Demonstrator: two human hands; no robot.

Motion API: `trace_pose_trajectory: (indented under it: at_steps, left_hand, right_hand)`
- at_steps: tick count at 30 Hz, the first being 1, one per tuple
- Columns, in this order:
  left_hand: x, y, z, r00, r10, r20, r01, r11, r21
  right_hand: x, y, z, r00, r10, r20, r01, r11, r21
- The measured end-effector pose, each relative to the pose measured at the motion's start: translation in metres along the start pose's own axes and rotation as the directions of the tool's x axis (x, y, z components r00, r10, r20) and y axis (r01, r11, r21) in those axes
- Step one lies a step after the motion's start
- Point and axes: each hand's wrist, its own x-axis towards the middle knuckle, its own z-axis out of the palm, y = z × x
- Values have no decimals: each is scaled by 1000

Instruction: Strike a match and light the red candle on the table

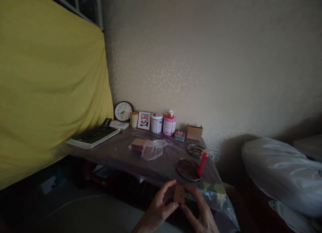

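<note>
**2 hands pinch a small brown piece at the near edge**

The left hand point(158, 207) and right hand point(201, 211) both close their fingertips on a small brown square piece point(179, 194), held just near of the bench point(120, 152). Right and farther on the bench, a red stick point(202, 164) leans in a round metal dish point(187, 168).

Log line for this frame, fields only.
hands: left hand and right hand hold small brown piece | nearest: round tray, red stick
</note>
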Motion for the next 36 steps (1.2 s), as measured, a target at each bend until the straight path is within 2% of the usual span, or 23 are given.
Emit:
trace_pose_trajectory:
  at_steps: [8, 17, 29, 36]
  left_hand:
    - [1, -5, 1, 999, 38, -10, -37, 997, 67]
    - [0, -10, 4, 996, 87, -28, -82, 986, 146]
    - [1, -16, 5, 988, 140, -62, -124, 968, 219]
    - [-1, -9, 9, 995, 92, -33, -85, 983, 164]
  right_hand:
    - [1, 6, 4, 999, -37, 24, 38, 998, -55]
    - [2, 8, 8, 997, -68, -43, 63, 994, -93]
    - [1, 9, 9, 998, -65, -16, 63, 992, -109]
    - [1, 11, 9, 998, -57, -12, 56, 992, -110]
